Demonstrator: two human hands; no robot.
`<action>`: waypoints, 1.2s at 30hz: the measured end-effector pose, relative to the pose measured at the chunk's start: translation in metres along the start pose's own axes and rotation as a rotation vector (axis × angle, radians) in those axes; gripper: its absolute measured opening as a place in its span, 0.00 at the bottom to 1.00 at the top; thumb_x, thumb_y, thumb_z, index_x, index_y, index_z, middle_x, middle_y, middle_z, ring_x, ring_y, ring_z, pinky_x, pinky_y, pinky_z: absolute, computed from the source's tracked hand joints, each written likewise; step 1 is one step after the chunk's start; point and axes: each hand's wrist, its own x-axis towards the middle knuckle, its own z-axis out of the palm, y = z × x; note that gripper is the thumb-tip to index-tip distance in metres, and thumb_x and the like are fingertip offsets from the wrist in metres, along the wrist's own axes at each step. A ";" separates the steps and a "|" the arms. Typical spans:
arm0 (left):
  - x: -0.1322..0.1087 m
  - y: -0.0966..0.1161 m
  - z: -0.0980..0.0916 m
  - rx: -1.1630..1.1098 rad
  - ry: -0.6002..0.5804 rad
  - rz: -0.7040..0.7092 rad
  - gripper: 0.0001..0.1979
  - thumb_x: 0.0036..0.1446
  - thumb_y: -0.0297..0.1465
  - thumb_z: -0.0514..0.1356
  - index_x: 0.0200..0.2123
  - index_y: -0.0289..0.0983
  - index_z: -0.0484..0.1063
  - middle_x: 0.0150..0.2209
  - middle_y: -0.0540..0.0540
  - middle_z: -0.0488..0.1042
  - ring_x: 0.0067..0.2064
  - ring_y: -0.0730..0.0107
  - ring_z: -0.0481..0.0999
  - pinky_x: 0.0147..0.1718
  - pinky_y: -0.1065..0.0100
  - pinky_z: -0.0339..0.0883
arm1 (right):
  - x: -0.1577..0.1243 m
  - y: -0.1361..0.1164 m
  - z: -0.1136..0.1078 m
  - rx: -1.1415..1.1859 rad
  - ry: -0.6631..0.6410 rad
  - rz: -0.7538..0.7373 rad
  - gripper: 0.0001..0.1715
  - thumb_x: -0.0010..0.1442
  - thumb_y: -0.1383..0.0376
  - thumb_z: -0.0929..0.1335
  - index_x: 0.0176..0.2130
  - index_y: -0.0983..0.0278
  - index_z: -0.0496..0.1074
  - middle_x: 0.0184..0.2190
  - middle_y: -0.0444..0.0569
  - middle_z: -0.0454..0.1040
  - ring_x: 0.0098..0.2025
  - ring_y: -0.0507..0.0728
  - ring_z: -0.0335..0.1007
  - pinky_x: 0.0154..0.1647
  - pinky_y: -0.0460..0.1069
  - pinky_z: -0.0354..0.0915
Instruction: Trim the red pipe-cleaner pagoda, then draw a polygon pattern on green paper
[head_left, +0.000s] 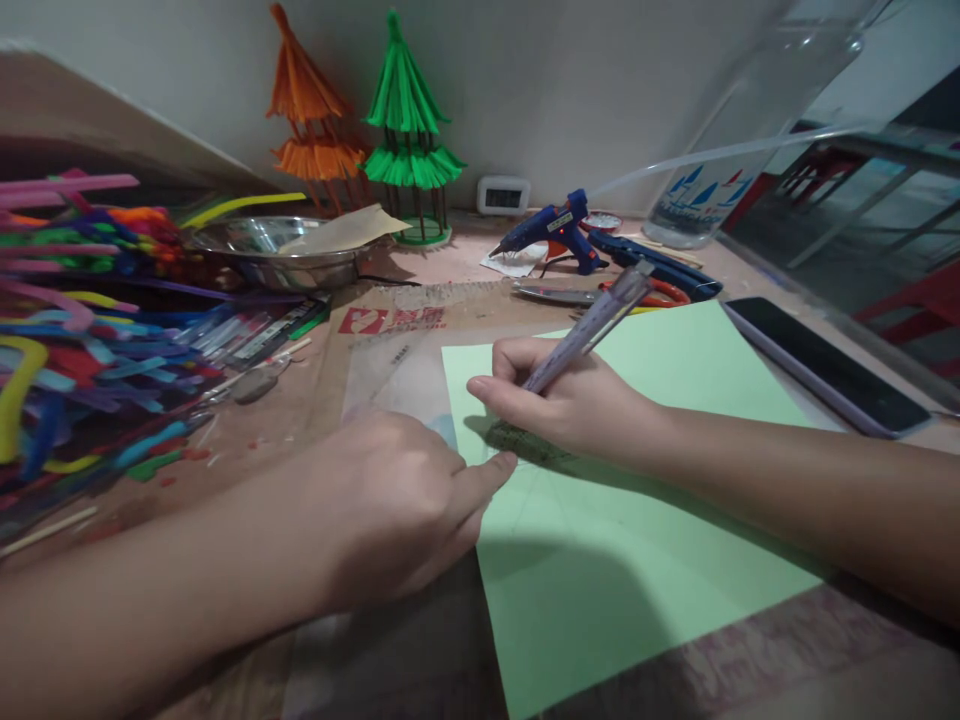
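Note:
A light green sheet of paper (637, 560) lies on the table in front of me. My right hand (570, 405) is closed around a clear pen (592, 325), whose tip is on the paper near its left edge. My left hand (397, 500) lies at the sheet's left edge. Its fingers are curled and the forefinger presses down on a clear ruler (397, 375). The ruler lies across the paper's top left corner, partly hidden by both hands.
A heap of coloured straws (82, 330) fills the left side. Behind stand a steel bowl (277, 250), an orange (311, 120) and a green (409, 120) straw tower, a blue glue gun (559, 232) and scissors (645, 292). A phone (825, 365) lies at right.

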 end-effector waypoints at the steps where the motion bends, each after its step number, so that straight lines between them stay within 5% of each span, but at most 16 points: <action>1: 0.000 0.000 0.000 0.004 0.004 0.005 0.21 0.72 0.28 0.45 0.42 0.39 0.79 0.19 0.50 0.74 0.18 0.61 0.71 0.20 0.56 0.51 | 0.000 0.000 0.001 0.010 -0.006 0.003 0.27 0.64 0.52 0.72 0.23 0.61 0.60 0.20 0.37 0.59 0.24 0.49 0.53 0.25 0.47 0.51; 28: -0.005 0.002 0.001 -0.150 0.014 -0.070 0.19 0.72 0.30 0.46 0.53 0.38 0.75 0.22 0.52 0.74 0.21 0.63 0.70 0.21 0.60 0.55 | -0.001 0.000 0.002 -0.013 -0.006 0.011 0.22 0.66 0.57 0.70 0.25 0.62 0.63 0.20 0.37 0.61 0.24 0.49 0.55 0.25 0.47 0.53; 32: 0.000 -0.002 -0.003 -0.206 -0.104 -0.090 0.17 0.72 0.29 0.47 0.48 0.41 0.76 0.23 0.53 0.73 0.19 0.67 0.67 0.19 0.62 0.50 | -0.002 -0.004 -0.001 0.011 -0.021 0.029 0.18 0.66 0.57 0.70 0.28 0.62 0.66 0.21 0.37 0.63 0.23 0.49 0.56 0.23 0.46 0.52; 36: -0.019 0.006 0.008 -0.183 -0.187 -0.152 0.19 0.71 0.28 0.46 0.48 0.40 0.77 0.34 0.47 0.80 0.33 0.63 0.77 0.32 0.64 0.65 | -0.002 -0.005 -0.002 0.068 -0.112 0.014 0.21 0.64 0.60 0.71 0.25 0.61 0.61 0.18 0.36 0.62 0.20 0.47 0.54 0.21 0.45 0.49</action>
